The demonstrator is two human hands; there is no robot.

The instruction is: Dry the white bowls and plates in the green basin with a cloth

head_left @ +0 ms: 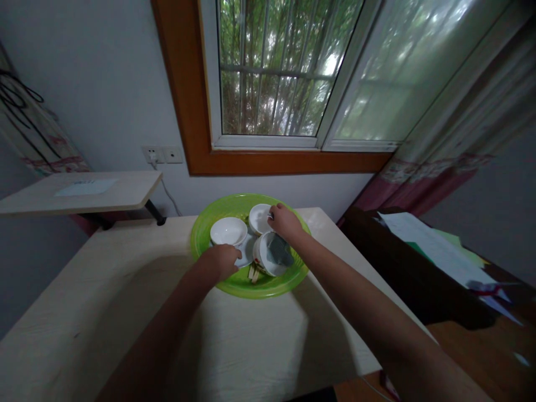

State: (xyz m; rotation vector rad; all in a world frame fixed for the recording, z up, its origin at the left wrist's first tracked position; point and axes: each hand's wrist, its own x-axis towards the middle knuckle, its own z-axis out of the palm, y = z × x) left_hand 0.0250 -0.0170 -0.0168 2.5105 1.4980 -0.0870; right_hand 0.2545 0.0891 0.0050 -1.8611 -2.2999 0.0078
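A round green basin (pixel 201 234) stands at the far side of a pale wooden table (pixel 125 312). Inside it are three white bowls: one at the left (pixel 228 230), one at the back (pixel 258 216), and one tipped on its side at the front (pixel 268 258) with a grey cloth (pixel 280 251) in it. My left hand (pixel 221 261) is closed on the edge of a white plate (pixel 246 254) under the left bowl. My right hand (pixel 285 221) is curled over the rim of the back bowl. Some small wooden pieces (pixel 253 273) lie at the basin's front.
A window with bars (pixel 272 72) is behind the table. A small light side table (pixel 84 191) stands at the left, below a wall socket (pixel 161 154). A dark desk with papers (pixel 435 251) is at the right, beside a curtain (pixel 452 156).
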